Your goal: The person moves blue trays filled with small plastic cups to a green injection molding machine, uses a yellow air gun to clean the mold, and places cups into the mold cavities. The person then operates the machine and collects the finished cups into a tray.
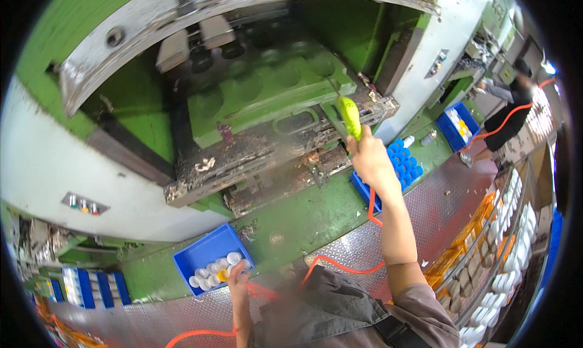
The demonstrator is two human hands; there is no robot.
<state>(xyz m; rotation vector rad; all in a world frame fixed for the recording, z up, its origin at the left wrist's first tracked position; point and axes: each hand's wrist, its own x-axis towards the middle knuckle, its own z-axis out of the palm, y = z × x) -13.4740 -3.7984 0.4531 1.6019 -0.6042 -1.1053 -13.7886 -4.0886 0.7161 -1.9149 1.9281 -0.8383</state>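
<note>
My right hand is wrapped round a yellow-green air blow gun at the front right of a press. Its thin nozzle points at a green mould block with rows of round hollows. An orange-red air hose runs down from near that hand, and loops past my body. My left hand is low at the left, fingers up and somewhat apart, with nothing visible in it. Just beyond it stands a blue bin with white round cups and a yellow one inside.
Blue round pieces fill another bin right of the press. Scraps lie on the press ledge. Racks of white and brown shoe-shaped pieces stand at the right. Farther off, a person in dark clothing works beside a blue bin.
</note>
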